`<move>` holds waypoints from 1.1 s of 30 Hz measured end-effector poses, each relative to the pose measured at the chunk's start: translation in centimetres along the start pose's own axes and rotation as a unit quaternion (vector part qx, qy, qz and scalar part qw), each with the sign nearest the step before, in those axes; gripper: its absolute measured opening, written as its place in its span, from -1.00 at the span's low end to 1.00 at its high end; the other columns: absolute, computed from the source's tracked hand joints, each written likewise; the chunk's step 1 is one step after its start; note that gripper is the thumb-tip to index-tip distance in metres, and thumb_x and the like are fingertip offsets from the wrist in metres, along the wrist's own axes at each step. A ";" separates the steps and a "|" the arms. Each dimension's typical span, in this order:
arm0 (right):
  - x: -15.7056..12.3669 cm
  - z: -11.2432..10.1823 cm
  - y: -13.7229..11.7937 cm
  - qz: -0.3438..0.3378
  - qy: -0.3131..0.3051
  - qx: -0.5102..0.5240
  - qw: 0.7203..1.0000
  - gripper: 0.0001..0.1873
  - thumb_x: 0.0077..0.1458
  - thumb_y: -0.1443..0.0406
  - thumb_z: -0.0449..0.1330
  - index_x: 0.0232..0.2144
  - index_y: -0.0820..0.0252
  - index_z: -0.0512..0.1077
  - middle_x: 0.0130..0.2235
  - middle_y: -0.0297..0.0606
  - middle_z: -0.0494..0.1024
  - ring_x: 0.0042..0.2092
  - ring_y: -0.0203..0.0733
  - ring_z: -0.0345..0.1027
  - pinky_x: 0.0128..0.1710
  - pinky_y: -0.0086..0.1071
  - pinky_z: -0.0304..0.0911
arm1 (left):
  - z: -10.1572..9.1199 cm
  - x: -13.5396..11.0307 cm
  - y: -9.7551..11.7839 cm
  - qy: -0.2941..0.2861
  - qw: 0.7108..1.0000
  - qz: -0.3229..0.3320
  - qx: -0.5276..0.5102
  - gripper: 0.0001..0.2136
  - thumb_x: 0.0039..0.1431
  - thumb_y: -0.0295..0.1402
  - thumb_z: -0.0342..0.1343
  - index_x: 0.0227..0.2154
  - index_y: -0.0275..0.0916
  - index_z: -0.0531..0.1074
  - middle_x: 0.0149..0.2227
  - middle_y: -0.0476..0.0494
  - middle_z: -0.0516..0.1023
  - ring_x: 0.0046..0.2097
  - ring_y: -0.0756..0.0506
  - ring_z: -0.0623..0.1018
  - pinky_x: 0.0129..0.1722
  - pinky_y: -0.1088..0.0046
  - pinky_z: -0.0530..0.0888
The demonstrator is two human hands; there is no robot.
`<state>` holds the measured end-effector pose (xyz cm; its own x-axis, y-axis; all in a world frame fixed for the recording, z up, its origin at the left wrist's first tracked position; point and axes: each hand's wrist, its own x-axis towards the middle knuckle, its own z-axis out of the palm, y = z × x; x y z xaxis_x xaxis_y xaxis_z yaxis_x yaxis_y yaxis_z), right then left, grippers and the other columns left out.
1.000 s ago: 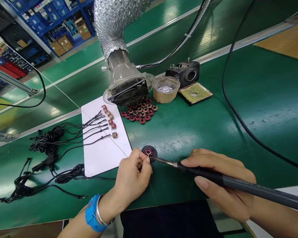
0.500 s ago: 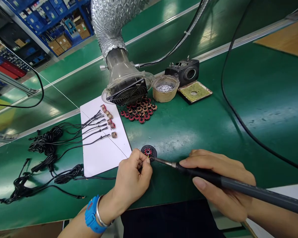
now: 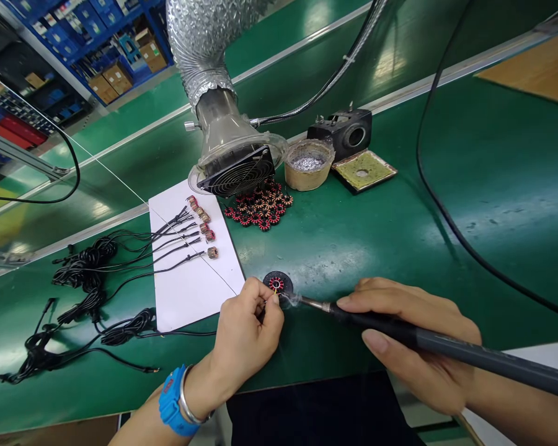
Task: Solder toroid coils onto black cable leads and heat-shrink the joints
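Note:
My right hand (image 3: 413, 344) is closed around the grip of a black soldering iron (image 3: 376, 325). A wisp of smoke rises by the iron's tip, close to my left fingertips. My left hand (image 3: 248, 331) pinches a thin wire end; a yellowish bit shows at the fingertips. A fine silvery solder wire (image 3: 190, 244) runs from the upper left into this hand, and a black cable (image 3: 190, 333) passes behind it. Just past the fingertips, a small red-wound motor stator (image 3: 276, 284) sits on a round black holder (image 3: 286, 280). My left fingers partly hide the joint.
Behind are a pile of stators (image 3: 263, 207), a fume extractor (image 3: 242, 170), a tub (image 3: 309, 176), an iron stand (image 3: 344, 133) and a yellow sponge (image 3: 365, 170). Cables (image 3: 90, 266) with wound cores (image 3: 212, 252) lie across a white sheet (image 3: 193, 297) at left.
Smoke now shows at the iron's tip, which has drawn slightly right from my left fingertips. My left hand stays nearly still.

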<state>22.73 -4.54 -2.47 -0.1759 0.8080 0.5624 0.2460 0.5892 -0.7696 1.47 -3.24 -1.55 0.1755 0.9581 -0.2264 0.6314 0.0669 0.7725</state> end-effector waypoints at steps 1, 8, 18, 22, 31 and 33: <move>0.0 0.0 0.0 0.002 -0.002 0.000 1.000 -0.70 0.04 0.42 0.08 -0.14 0.16 0.41 -0.46 -0.25 0.51 -0.44 -0.17 0.43 -0.51 -0.32 0.33 | 0.0 0.0 0.0 0.001 1.000 0.001 0.003 -0.90 0.21 -0.33 0.01 -0.42 -0.17 0.29 -0.59 0.03 0.48 -0.58 0.01 0.48 -0.57 0.56 0.33; 0.1 0.1 0.2 -0.003 0.006 0.007 1.000 -0.71 0.04 0.43 0.07 -0.15 0.18 0.41 -0.46 -0.25 0.51 -0.45 -0.19 0.42 -0.52 -0.33 0.33 | 0.2 0.0 -0.1 -0.006 0.999 0.013 0.029 -0.90 0.22 -0.34 0.00 -0.42 -0.17 0.27 -0.59 0.04 0.46 -0.57 0.00 0.47 -0.56 0.56 0.32; 0.1 0.5 0.1 -0.003 0.007 0.023 1.000 -0.68 0.00 0.44 0.08 -0.15 0.19 0.42 -0.49 -0.28 0.49 -0.51 -0.21 0.39 -0.56 -0.35 0.30 | 0.1 -0.1 -0.1 -0.013 0.998 0.017 0.064 -0.88 0.25 -0.34 -0.04 -0.41 -0.16 0.25 -0.60 0.03 0.46 -0.58 -0.01 0.46 -0.56 0.54 0.31; 0.2 0.4 0.1 -0.009 0.011 0.018 1.000 -0.68 0.00 0.42 0.07 -0.15 0.17 0.43 -0.50 -0.28 0.49 -0.49 -0.18 0.41 -0.52 -0.32 0.32 | 0.1 0.0 -0.1 -0.010 0.997 0.022 0.067 -0.89 0.24 -0.35 -0.03 -0.42 -0.16 0.25 -0.61 0.05 0.45 -0.59 0.00 0.46 -0.56 0.55 0.30; 0.2 0.4 0.0 -0.004 0.027 0.038 0.999 -0.66 0.00 0.44 0.07 -0.15 0.17 0.43 -0.54 -0.31 0.42 -0.52 -0.20 0.36 -0.53 -0.32 0.29 | 0.2 0.0 -0.2 -0.011 0.997 0.024 0.077 -0.89 0.25 -0.34 -0.05 -0.41 -0.16 0.24 -0.60 0.03 0.45 -0.58 0.00 0.44 -0.55 0.53 0.30; 0.2 0.4 0.0 -0.001 0.030 0.040 0.999 -0.66 -0.01 0.44 0.07 -0.15 0.17 0.44 -0.55 -0.32 0.41 -0.53 -0.21 0.34 -0.54 -0.33 0.28 | 0.2 -0.1 -0.3 -0.009 0.997 0.024 0.073 -0.89 0.26 -0.34 -0.05 -0.40 -0.16 0.25 -0.60 0.04 0.45 -0.58 0.00 0.44 -0.55 0.53 0.30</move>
<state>22.29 -4.41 -2.47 -0.1192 0.8063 0.5794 0.1674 0.5915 -0.7887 1.44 -3.36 -1.84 0.2217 0.9538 -0.2030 0.7247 -0.0219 0.6887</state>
